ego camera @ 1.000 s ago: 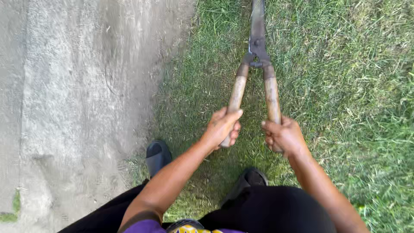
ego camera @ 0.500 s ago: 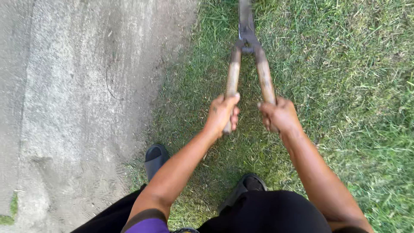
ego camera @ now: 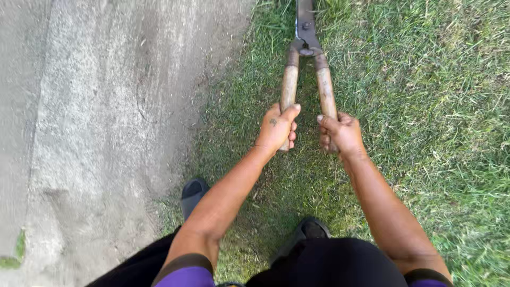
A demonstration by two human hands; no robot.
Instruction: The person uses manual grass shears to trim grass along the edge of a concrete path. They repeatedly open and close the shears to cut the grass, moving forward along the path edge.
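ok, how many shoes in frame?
2. Left shoe stands at the grass edge beside the left forearm; right shoe stands on grass, partly hidden by the dark trousers.

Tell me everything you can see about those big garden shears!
The shears have two worn, light brown wooden handles that meet at a dark, rusty-looking metal joint with a bolt. Beyond it the grey blades lie shut together and run out of the picture at the top. The tool points away from the person, over the grass beside the bare ground. The left hand grips the left handle, the right hand grips the right handle. The handles stand slightly apart.
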